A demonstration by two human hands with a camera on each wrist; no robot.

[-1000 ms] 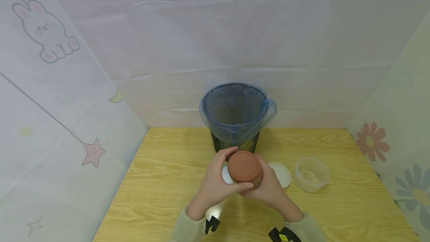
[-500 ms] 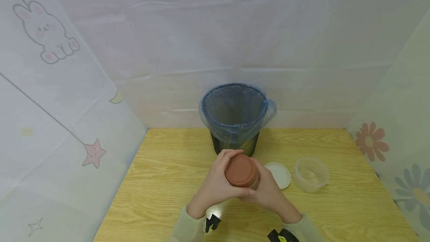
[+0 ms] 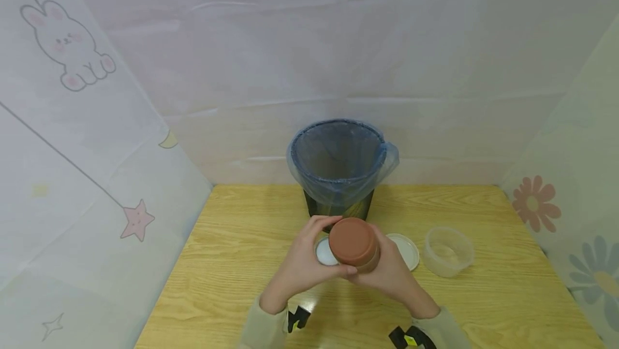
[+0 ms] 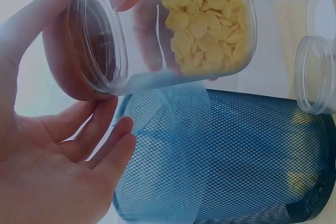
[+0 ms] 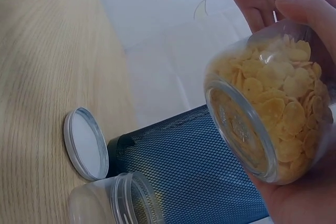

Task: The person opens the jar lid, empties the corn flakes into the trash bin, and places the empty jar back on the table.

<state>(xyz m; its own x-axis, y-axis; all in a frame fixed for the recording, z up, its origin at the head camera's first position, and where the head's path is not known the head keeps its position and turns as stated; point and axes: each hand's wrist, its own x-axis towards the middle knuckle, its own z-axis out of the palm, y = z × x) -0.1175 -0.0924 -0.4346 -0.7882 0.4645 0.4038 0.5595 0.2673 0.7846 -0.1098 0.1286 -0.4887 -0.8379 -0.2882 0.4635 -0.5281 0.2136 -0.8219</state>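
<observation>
Both hands hold a clear jar of yellow flakes (image 4: pixel 210 30) in the air in front of the bin. Its reddish-brown lid (image 3: pixel 353 240) faces up in the head view. My left hand (image 3: pixel 302 260) grips the rim of this lid, thumb on one side and fingertips on the other, as the left wrist view shows. My right hand (image 3: pixel 393 271) is wrapped round the glass body. In the right wrist view the jar's base shows, with flakes pressed against the glass. Beneath the jar, a white round lid with a grey rim (image 3: pixel 325 252) lies on the table.
A mesh bin (image 4: pixel 252 156) lined with a blue bag (image 3: pixel 338 187) stands behind the hands. To the right lie a whitish lid (image 3: pixel 406 253) and a translucent tub (image 3: pixel 448 252). A clear threaded container (image 5: pixel 131 200) stands near the bin, hidden in the head view.
The jar shifted slightly left and towards the body, then back right. My left hand has changed position on the lid rim. The white lid beneath was covered half a second ago and shows again.
</observation>
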